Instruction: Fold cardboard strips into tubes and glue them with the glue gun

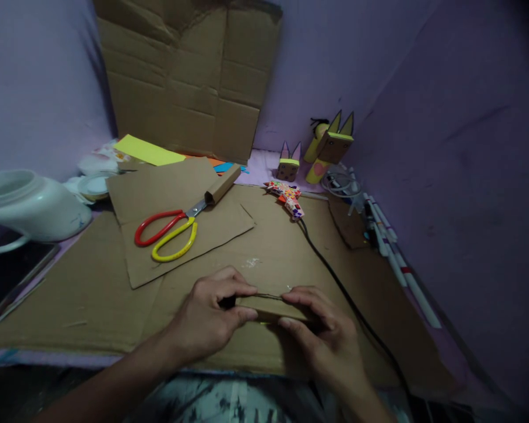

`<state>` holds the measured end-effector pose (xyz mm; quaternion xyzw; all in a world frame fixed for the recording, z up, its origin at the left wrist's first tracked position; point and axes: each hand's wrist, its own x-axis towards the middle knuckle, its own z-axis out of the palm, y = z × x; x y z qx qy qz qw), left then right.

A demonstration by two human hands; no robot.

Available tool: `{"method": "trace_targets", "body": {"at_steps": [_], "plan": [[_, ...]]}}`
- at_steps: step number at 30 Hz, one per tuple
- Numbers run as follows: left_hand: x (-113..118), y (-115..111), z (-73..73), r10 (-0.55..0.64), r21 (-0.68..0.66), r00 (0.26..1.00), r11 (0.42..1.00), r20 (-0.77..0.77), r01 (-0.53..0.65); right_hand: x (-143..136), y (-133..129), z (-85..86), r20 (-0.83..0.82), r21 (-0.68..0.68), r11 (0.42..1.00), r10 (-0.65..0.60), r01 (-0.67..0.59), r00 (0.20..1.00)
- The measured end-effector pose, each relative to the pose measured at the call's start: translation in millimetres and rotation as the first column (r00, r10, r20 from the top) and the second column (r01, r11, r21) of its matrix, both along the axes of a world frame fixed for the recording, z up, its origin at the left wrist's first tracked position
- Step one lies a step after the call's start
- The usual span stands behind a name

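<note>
Both hands pinch a small folded cardboard piece near the front of the table, just above a large cardboard sheet. My left hand has its left end between thumb and fingers. On the opposite end, my right hand grips with the thumb at the near edge and fingertips on the far edge. Beyond them lie scissors with one red and one yellow handle, their blades tucked into a folded cardboard sleeve. A glue gun with a colourful patterned body rests farther back, trailing a black cord.
A white jug and a dark flat device are at the left. Cardboard leans on the back wall. Eared cardboard figures stand at the back right, near several white sticks. Yellow paper lies behind the scissors.
</note>
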<state>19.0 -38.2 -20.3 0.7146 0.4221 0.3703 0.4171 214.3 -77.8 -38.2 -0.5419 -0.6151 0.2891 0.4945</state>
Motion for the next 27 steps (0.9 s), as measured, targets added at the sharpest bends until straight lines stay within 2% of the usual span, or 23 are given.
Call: {"method": "trace_targets", "body": {"at_steps": [4,6,9,11,14,16,18,20,23,27], "plan": [[-5,0,0.7,0.038,-0.114,0.999,0.993,-0.007,-0.038,1,1,2.4,-0.032,-0.073,0.997,-0.026,0.024,0.999],[-8,3,2.4,0.054,-0.243,0.997,0.969,0.047,-0.041,0,5,5.2,-0.039,-0.120,0.993,-0.025,0.020,0.999],[-11,11,8.1,-0.008,-0.445,0.984,0.891,0.177,0.088,-4,19,11.9,-0.055,-0.170,0.985,-0.001,-0.009,0.998],[-13,20,12.7,-0.065,-0.496,0.971,0.850,0.232,0.176,-7,32,18.0,-0.060,-0.182,0.982,0.045,-0.055,0.997],[-15,34,17.0,-0.046,-0.540,0.981,0.830,0.187,0.142,-5,58,28.5,-0.005,-0.163,0.975,0.150,-0.149,0.989],[-17,44,17.0,0.012,-0.543,0.988,0.836,0.151,0.073,4,81,35.3,0.139,-0.126,0.988,0.111,-0.094,0.984],[-20,51,15.3,0.048,-0.515,0.987,0.856,0.156,0.039,18,106,40.7,0.352,-0.090,0.991,-0.065,0.103,0.934],[-22,55,13.1,0.063,-0.501,0.986,0.865,0.154,0.023,32,132,43.6,0.438,-0.103,0.964,-0.176,0.244,0.881],[-24,58,11.0,0.069,-0.508,0.988,0.861,0.139,0.011,43,164,42.4,0.501,-0.197,0.933,-0.169,0.302,0.849],[-25,56,10.3,0.070,-0.522,0.985,0.853,0.155,0.021,34,193,35.1,0.491,-0.373,0.884,-0.069,0.281,0.869]]}}
